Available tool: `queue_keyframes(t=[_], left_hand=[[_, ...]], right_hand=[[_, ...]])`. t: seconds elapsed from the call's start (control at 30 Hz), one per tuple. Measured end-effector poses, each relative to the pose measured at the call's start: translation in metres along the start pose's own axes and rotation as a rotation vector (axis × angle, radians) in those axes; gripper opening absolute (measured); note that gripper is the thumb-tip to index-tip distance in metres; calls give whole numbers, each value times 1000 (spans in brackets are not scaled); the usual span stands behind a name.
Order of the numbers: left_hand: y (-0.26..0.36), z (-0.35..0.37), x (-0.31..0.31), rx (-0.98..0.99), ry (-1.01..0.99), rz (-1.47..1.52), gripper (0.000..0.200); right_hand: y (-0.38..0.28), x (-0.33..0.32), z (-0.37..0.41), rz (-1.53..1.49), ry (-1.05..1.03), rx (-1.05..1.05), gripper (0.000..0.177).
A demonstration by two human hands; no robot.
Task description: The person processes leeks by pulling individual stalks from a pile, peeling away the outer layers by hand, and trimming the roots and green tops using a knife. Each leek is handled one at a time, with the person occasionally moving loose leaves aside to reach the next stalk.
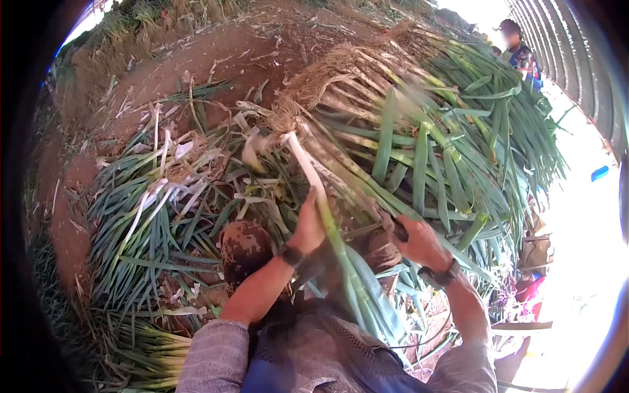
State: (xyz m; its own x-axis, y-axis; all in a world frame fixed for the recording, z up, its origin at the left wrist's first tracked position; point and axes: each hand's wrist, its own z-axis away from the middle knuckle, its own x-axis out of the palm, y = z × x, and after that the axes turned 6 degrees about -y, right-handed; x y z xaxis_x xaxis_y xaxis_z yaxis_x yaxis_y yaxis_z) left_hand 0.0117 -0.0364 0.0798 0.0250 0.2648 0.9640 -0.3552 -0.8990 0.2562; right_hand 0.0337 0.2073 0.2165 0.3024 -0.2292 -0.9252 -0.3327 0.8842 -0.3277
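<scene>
One long green onion (pixel 335 237) lies across the middle, its white stem and root end pointing up and away, its green leaves hanging toward my lap. My left hand (pixel 310 224) is closed around its stem. To the right, my right hand (pixel 416 241) is wrapped round a dark-handled tool (pixel 396 228), whose far end is hard to make out. Just beyond both hands, a big heap of unpeeled onions (pixel 367 98) with brown roots and dry skins spreads to the upper right.
Cleaned onions (pixel 154 216) are piled on the left, with another bunch (pixel 147 350) at the lower left. Loose peelings litter the brown ground (pixel 216 62). Another person (pixel 521 56) is at the upper right, near a ribbed wall (pixel 583 65). My knee (pixel 246 252) shows below the pile.
</scene>
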Motion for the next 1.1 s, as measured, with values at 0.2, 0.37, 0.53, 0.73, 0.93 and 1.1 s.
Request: queue_keyframes(t=[0.2,0.37,0.53,0.73,0.93,1.1], left_hand=[[18,3,-3,74,95,-376,46],[11,8,-12,5,144,-518,51],[-10,34,-20,-154,-45,-883,68],[-28,37,-34,-28,-12,-1008,39],[-29,32,-38,15,225,-483,44],[-31,34,-19,97,118,-428,38]], right_hand=[[-5,-2,69,-63,-68,-65,23],[-2,9,116,-56,-226,4,23],[6,17,131,-145,-249,130,24],[7,26,128,-240,-293,174,27],[13,39,127,-250,-297,68,29],[10,37,126,-240,-276,147,29]])
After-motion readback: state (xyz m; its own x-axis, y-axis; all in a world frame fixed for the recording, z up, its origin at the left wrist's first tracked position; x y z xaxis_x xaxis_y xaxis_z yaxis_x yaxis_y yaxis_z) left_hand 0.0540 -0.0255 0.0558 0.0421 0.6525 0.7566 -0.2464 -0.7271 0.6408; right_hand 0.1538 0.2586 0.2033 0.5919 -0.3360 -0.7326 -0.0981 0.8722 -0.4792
